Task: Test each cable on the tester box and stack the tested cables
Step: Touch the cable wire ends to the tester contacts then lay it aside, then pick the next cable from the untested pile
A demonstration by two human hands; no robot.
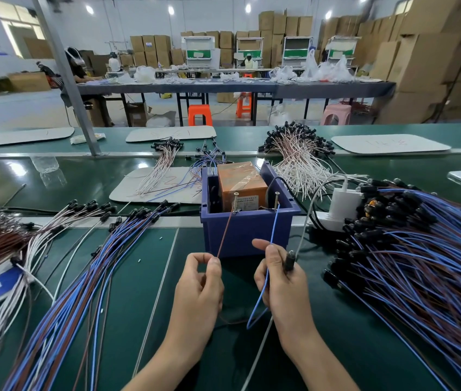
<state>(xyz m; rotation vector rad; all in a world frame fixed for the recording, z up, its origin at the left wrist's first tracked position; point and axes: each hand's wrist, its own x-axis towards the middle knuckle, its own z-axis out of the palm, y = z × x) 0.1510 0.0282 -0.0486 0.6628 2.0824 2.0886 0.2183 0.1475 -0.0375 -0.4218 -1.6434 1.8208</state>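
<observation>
Thumb and forefinger of the left hand pinch the brown wire. The right hand pinches the blue wire, its other fingers curled round the cable's black plug. Both wire ends appear to touch the two screws on the tester box just ahead, so testing seems underway; next, lift both ends off and lay the cable on the fanned stack at left.

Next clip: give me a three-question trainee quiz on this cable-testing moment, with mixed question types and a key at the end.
1. True or false: the left hand pinches the brown wire.
2. The blue wire runs up to: A) the right screw on the tester box; B) a stool; C) a phone.
3. Fill in: the cable's black plug is held in the ___ hand.
Key: 1 true; 2 A; 3 right hand.
</observation>
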